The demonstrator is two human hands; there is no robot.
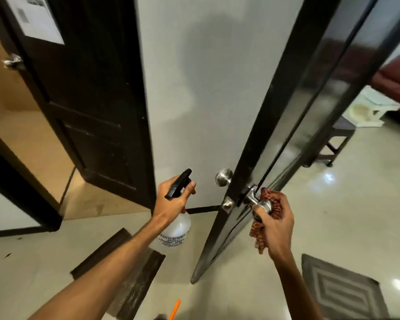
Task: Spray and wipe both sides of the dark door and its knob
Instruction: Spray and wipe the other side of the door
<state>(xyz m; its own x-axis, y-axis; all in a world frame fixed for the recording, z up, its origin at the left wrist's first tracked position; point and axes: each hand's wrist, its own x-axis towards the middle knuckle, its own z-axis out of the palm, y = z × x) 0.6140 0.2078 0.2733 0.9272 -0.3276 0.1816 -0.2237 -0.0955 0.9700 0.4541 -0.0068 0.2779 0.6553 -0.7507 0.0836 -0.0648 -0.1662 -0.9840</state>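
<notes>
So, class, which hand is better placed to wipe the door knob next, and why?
The right hand: it holds the checked cloth against the near knob of the dark door. The left hand grips the spray bottle, off to the knob's left, with no cloth.

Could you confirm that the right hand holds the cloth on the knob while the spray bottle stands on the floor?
Not quite: in the head view the left hand grips the spray bottle, off the floor. The right hand does hold the cloth on the knob.
</notes>
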